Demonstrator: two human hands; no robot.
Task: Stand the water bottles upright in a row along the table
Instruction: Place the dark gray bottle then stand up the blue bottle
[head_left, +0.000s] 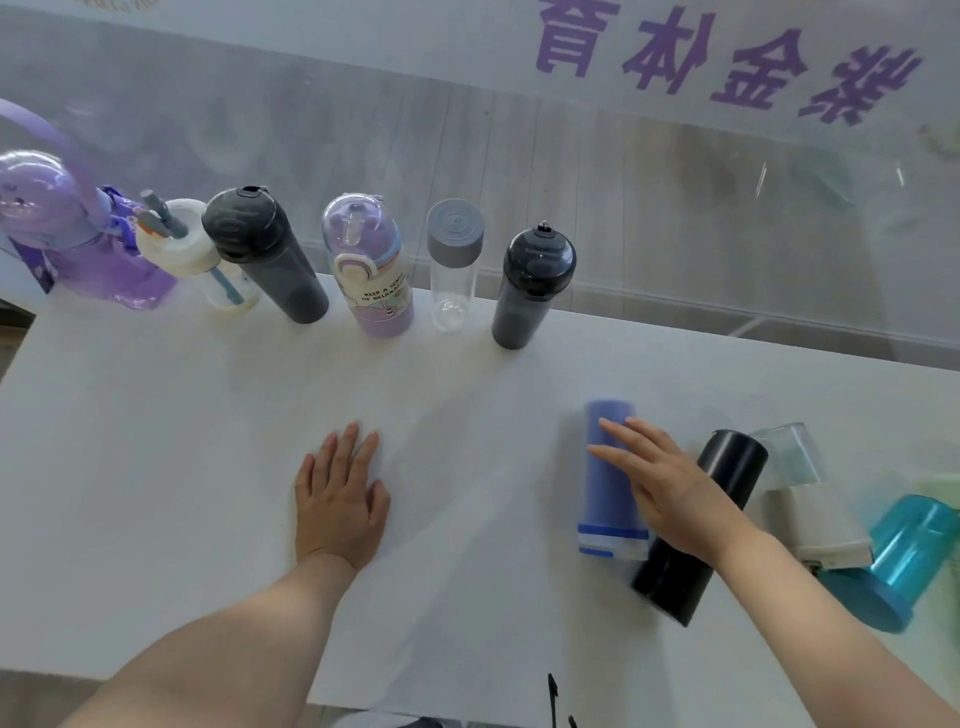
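Observation:
Several bottles stand upright in a row along the far edge of the white table (208, 467): a purple jug (67, 239), a white-lidded one (192, 249), a dark grey one (270, 254), a lilac printed one (371, 270), a clear one with a grey cap (453, 265) and another dark grey one (530, 291). A blue bottle (608, 483) lies on its side at the right. My right hand (660, 483) rests flat over it, fingers spread, not closed around it. My left hand (337, 493) lies flat and open on the table.
Right of the blue bottle lie a black bottle (701, 525), a clear one with a grey lid (805, 493) and a teal one (904, 556), all on their sides. A glass panel (675, 208) with purple lettering runs just behind the table's far edge.

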